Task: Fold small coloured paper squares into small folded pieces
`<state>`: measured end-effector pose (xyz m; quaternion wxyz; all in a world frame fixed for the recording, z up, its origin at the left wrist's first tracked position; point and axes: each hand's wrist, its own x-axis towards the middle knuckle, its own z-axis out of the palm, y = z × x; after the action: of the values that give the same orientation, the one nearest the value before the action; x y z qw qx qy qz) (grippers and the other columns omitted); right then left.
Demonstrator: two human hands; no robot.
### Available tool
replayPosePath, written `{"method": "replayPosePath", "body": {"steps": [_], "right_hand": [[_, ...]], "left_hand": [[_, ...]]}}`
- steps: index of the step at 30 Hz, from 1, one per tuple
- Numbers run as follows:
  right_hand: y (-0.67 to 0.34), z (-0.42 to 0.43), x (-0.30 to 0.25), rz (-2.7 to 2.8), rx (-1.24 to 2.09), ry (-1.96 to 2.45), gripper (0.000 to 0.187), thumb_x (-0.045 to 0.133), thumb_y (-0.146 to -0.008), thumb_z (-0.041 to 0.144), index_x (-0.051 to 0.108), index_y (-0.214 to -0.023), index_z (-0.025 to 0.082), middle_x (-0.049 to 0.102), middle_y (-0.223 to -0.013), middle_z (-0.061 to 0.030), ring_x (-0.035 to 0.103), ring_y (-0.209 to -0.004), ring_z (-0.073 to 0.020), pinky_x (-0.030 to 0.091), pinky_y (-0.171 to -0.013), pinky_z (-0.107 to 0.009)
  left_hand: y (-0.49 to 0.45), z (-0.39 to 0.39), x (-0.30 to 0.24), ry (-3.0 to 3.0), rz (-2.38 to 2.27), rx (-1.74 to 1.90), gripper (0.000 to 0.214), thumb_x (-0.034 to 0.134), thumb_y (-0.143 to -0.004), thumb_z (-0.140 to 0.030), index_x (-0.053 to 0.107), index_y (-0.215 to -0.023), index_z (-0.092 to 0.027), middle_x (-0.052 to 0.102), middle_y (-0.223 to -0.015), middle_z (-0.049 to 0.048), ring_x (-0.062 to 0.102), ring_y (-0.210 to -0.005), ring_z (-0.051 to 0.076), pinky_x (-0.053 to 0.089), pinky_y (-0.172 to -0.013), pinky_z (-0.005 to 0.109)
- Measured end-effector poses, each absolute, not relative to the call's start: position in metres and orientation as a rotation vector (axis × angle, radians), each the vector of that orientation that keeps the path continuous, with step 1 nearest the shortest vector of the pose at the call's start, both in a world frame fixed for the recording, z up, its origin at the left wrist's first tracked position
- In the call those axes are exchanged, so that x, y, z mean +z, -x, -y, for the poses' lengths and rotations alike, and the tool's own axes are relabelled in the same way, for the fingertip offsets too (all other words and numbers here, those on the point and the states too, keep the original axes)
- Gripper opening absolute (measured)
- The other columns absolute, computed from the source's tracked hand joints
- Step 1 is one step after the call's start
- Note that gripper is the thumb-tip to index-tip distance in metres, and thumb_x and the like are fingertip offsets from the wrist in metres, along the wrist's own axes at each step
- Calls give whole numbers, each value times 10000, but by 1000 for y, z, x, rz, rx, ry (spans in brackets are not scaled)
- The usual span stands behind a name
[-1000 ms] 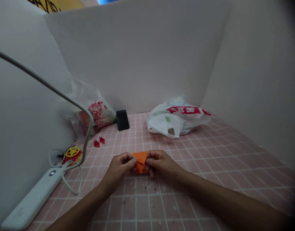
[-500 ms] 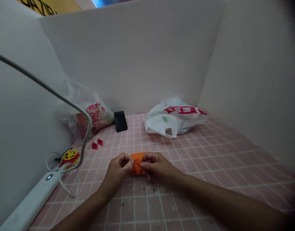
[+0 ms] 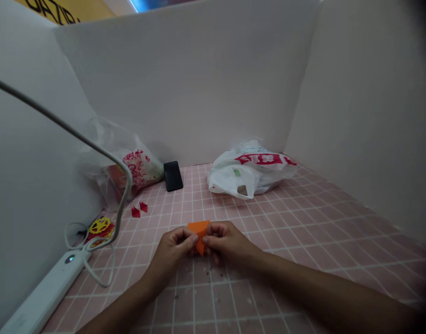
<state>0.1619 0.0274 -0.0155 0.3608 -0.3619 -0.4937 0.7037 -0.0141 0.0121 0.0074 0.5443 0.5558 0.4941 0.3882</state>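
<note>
A small folded piece of orange paper (image 3: 199,228) is held between my two hands, just above the pink tiled surface. My left hand (image 3: 176,248) pinches its left side, thumb lying across the front. On the right edge, my right hand (image 3: 224,242) grips the paper between thumb and curled fingers. The lower part of the paper narrows to a point between the thumbs. Its underside and the fingertips behind it are hidden.
Two small red folded pieces (image 3: 139,209) lie left, near a clear plastic bag (image 3: 139,169) and a black phone (image 3: 173,176). A white bag (image 3: 234,178) sits at the back. Yellow and red cutouts (image 3: 100,226), a cable (image 3: 124,195) and a white power strip (image 3: 42,292) are at left.
My left thumb has moved right across the paper's front. The orange paper's lower part now shows a flatter, pointed shape. My right hand stays in nearly the same place.
</note>
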Motion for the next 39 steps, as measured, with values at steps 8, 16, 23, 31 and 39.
{"method": "replayPosePath", "body": {"steps": [8, 16, 23, 31, 39], "right_hand": [[-162, -26, -15, 1269, 1851, 808, 267, 720, -755, 386, 585, -844, 173, 660, -596, 27, 505, -373, -63, 375, -376, -174], [-166, -28, -16, 1267, 1887, 779, 286, 706, -770, 405, 619, -685, 146, 608, -510, 24, 508, -381, -72, 358, -374, -179], [-168, -27, -10, 1195, 1841, 806, 445, 616, -824, 561, 598, -669, 145, 619, -561, 0, 502, -367, -76, 350, -369, -194], [-164, -23, -13, 1277, 1801, 869, 377, 737, -749, 475, 537, -683, 163, 576, -509, 45, 432, -367, -47, 267, -378, -169], [-163, -21, -17, 1318, 1800, 918, 374, 696, -778, 527, 586, -779, 169, 535, -482, 56, 429, -374, -72, 273, -392, -198]], "left_hand": [[10, -10, 8, -1283, -1192, 898, 289, 718, -723, -401, 591, -625, -161, 580, -562, -18, 475, -539, 109, 355, -557, 234], [13, -8, 17, -1309, -1142, 802, 330, 731, -717, -424, 575, -612, -152, 573, -557, -18, 473, -528, 105, 356, -555, 233], [15, -11, 9, -1119, -1075, 834, 320, 756, -706, -408, 581, -644, -147, 579, -569, -22, 434, -503, 79, 299, -529, 214], [12, -11, 0, -1137, -1091, 869, 338, 721, -739, -441, 559, -662, -154, 540, -545, -43, 427, -519, 85, 276, -549, 221], [12, -15, -5, -1152, -1085, 967, 337, 710, -719, -435, 519, -652, -166, 506, -571, -45, 424, -543, 94, 315, -574, 232]]}}
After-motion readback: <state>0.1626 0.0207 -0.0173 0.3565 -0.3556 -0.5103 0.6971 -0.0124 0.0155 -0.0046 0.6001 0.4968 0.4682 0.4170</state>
